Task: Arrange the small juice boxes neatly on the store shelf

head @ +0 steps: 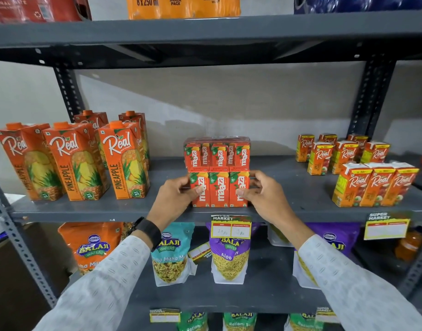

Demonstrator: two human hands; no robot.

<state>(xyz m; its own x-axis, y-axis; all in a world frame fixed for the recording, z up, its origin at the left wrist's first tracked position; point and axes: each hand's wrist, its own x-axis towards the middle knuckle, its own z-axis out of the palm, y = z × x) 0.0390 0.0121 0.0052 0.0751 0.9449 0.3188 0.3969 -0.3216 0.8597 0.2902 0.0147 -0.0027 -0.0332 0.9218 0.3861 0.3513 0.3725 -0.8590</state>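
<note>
Three small red Maaza juice boxes [219, 188] stand side by side, upright, at the front edge of the grey middle shelf [85, 209]. My left hand [175, 198] presses on the left end of the row and my right hand [262, 194] on the right end, thumbs on the box fronts. Behind them a shrink-wrapped pack of the same Maaza boxes [217, 152] sits deeper on the shelf. Both forearms, in pale patterned sleeves, reach up from the bottom.
Tall Real pineapple cartons [74, 161] fill the shelf's left side. Small Real juice boxes [374, 185] stand in loose groups at the right. A price tag [231, 227] hangs under the Maaza row. Balaji snack bags [229, 254] sit on the shelf below.
</note>
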